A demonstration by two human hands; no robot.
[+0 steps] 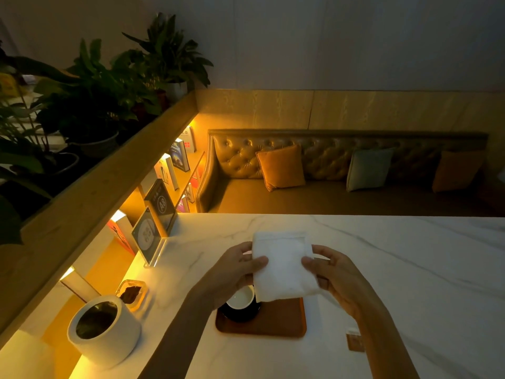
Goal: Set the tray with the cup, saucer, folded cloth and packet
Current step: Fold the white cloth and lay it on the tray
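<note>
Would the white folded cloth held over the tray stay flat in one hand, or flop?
The folded cloth is probably floppy: the left hand and right hand each pinch a side, yet its lower edge droops over the tray. Likely light, as two pinches alone carry it. Its towelling-like surface should not slip.

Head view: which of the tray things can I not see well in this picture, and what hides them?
- Saucer: head view, dark and mostly under the cup.
- Tray: head view, far edge hidden by the folded cloth.
- Cup: head view, the folded cloth covers part of its mouth; contents unclear.
- Packet: head view, small, at the edge of the right forearm; print unreadable.
</note>
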